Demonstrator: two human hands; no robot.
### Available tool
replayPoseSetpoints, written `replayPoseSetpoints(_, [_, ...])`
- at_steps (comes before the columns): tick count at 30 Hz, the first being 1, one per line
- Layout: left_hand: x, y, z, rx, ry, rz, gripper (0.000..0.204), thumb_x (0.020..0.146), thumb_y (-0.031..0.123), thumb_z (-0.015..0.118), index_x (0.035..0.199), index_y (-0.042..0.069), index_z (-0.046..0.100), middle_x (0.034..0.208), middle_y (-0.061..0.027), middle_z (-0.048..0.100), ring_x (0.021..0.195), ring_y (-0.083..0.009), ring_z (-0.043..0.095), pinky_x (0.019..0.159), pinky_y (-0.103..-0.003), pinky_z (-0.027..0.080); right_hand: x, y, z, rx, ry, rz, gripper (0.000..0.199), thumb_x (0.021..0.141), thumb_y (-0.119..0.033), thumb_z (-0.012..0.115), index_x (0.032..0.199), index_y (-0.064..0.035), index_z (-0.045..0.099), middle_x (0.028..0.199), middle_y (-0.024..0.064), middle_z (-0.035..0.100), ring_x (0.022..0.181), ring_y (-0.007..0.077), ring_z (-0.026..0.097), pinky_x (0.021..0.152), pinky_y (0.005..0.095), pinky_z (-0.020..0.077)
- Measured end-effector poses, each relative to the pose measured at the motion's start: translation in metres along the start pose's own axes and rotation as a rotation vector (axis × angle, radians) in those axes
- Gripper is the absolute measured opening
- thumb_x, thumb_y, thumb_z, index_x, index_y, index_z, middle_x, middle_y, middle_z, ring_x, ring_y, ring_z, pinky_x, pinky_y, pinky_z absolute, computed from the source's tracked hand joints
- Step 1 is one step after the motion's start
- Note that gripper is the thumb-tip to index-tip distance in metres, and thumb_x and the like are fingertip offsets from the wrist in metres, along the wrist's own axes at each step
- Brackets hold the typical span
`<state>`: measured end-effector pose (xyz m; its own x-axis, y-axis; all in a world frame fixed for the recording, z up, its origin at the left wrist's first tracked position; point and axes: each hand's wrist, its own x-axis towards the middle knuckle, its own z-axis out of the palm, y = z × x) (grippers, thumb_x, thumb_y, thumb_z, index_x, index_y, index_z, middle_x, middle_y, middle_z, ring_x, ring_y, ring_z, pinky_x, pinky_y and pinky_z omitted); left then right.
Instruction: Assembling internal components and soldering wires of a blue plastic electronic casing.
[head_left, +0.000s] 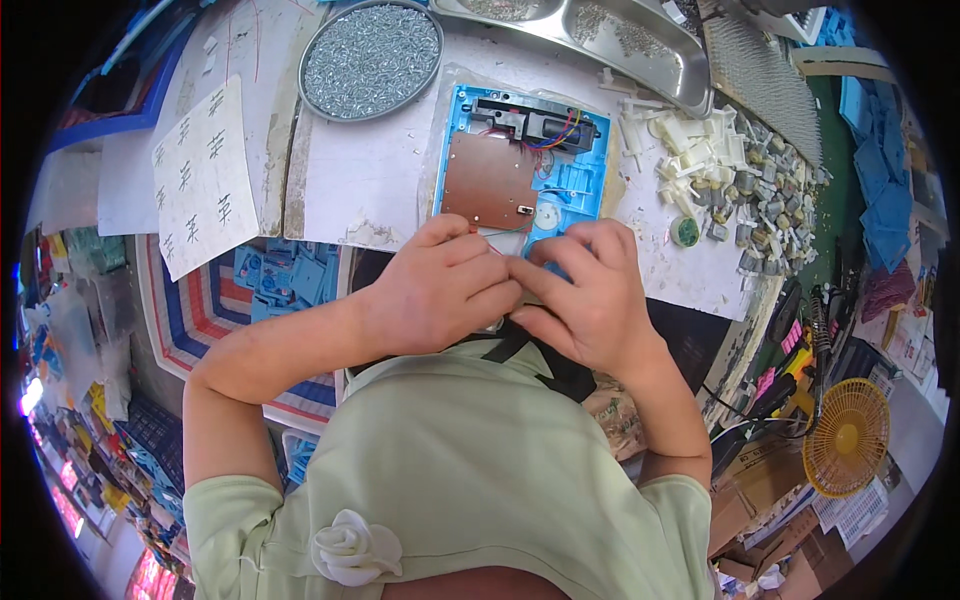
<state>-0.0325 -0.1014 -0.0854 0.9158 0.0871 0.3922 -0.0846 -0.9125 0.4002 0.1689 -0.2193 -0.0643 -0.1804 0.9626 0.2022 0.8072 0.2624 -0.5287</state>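
A blue plastic housing (603,150) lies open in front of me on the work surface. Screwed or set inside it are a brown circuit board (490,178) and a black mechanism (530,122) with coloured wires. My left hand (440,285) is closed at the housing's near edge, its fingers curled together. My right hand (597,290) meets it fingertip to fingertip, fingers bent and the thumb lower down. Thin reddish wire shows by the left fingertips. Whatever the two hands pinch between them is hidden by the fingers.
A round tray (308,75) of small screws stands beyond, left of a steel tray (690,75) with small metal parts. White plastic pieces (690,150) and small motors (775,205) are heaped at right. A paper sheet (205,180) hangs at left above a striped bag (172,320) of blue parts.
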Motion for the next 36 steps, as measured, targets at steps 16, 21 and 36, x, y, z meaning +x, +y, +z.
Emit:
replayPoseSetpoints(16, [-0.083, 0.01, -0.008, -0.317, -0.266, -0.3, 0.015, 0.079, 0.012, 0.074, 0.089, 0.008, 0.065, 0.078, -0.0082, 0.057, 0.066, -0.0305, 0.06, 0.059, -0.041, 0.051, 0.032, -0.04, 0.061, -0.001, 0.172, 0.026, 0.034, 0.068, -0.016, 0.086, 0.094, -0.0101, 0.067, 0.09, 0.0025, 0.063, 0.089, 0.0256, 0.057, 0.083, 0.0438, 0.0405])
replayPoseSetpoints(21, [-0.056, -0.016, -0.051, -0.458, -0.121, -0.405, 0.02, 0.08, 0.016, 0.077, 0.095, 0.01, 0.066, 0.084, -0.0106, 0.06, 0.078, -0.0317, 0.063, 0.065, -0.042, 0.05, 0.032, -0.043, 0.061, -0.071, 0.12, 0.054, 0.031, 0.069, -0.019, 0.083, 0.09, -0.0097, 0.063, 0.094, 0.005, 0.06, 0.089, 0.0264, 0.054, 0.084, 0.0438, 0.0382])
replayPoseSetpoints(36, [-0.039, -0.044, -0.019, -0.373, 0.029, -0.143, 0.02, 0.075, 0.017, 0.086, 0.09, 0.014, 0.073, 0.075, -0.0012, 0.058, 0.065, -0.0232, 0.059, 0.054, -0.039, 0.045, 0.169, 0.21, -0.171, -0.327, 0.699, 0.16, 0.014, 0.088, -0.008, 0.073, 0.1, -0.0035, 0.077, 0.092, 0.0076, 0.075, 0.084, 0.0184, 0.067, 0.082, 0.0303, 0.0515])
